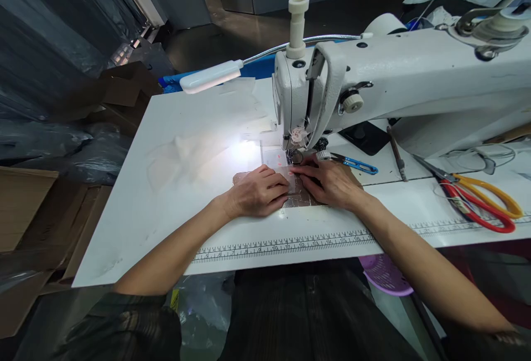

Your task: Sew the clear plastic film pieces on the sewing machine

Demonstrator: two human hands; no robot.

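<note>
A thin brown sheet, shiny in places (305,199), lies at the needle area of a white sewing machine (286,95). Over part of it is a whitish, see-through piece with small pink dots (271,156). My left hand (261,189) rests palm down on the sheet's left part, fingers lightly bent and pressing on it. From the right, my right hand (329,181) reaches in beside the presser foot (294,156). Its index finger is stretched over the sheet, with the thumb apart below. The sheet's edges under both hands are hidden.
Blue thread snips (357,165), a dark phone-like slab (365,137) and scissors with red and yellow handles (481,195) lie right of my hands. A lit lamp (211,76) hangs over the white table (136,206). A printed ruler (290,245) runs along the front edge.
</note>
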